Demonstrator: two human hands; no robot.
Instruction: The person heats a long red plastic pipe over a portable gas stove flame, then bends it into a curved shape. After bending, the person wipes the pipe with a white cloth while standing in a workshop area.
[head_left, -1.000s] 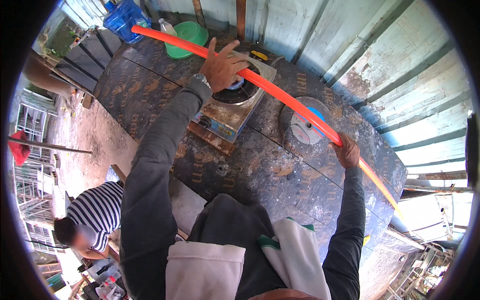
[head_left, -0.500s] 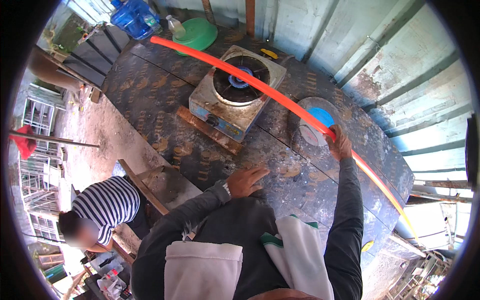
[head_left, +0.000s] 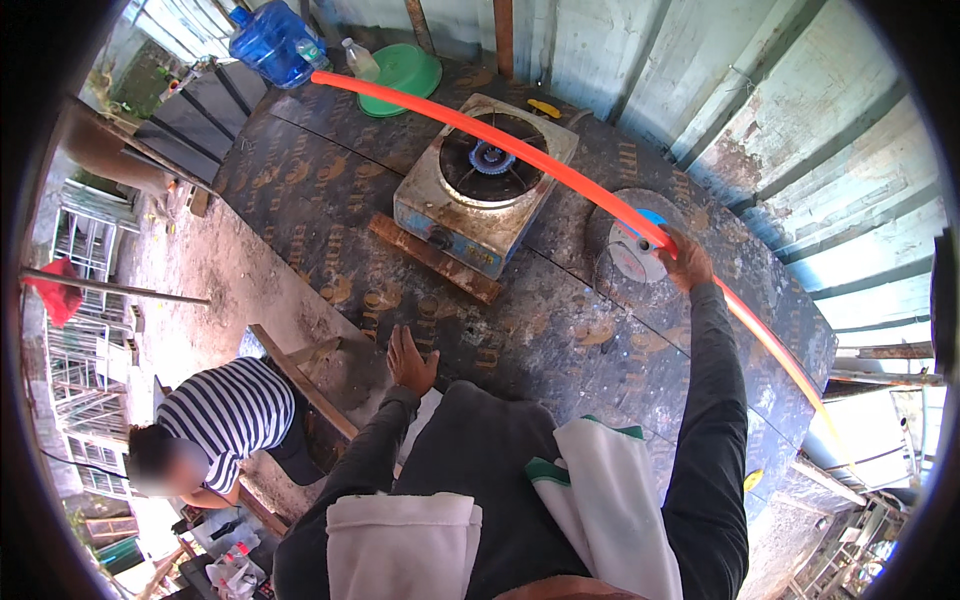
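Right hand (head_left: 686,262) grips 1 long orange plastic pipe (head_left: 520,150), holding it over the lit square metal gas stove (head_left: 486,185), apparently to warm it. Left hand (head_left: 411,360), fingers loosely spread & empty, rests at the dark plywood worktable (head_left: 330,230) edge, prob. for balance.

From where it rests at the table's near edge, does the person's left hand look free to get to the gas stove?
Probably yes. The left hand lies open near the dark table's edge, and only a wooden strip lies between it and the gas stove. The orange pipe crosses above the lit burner.
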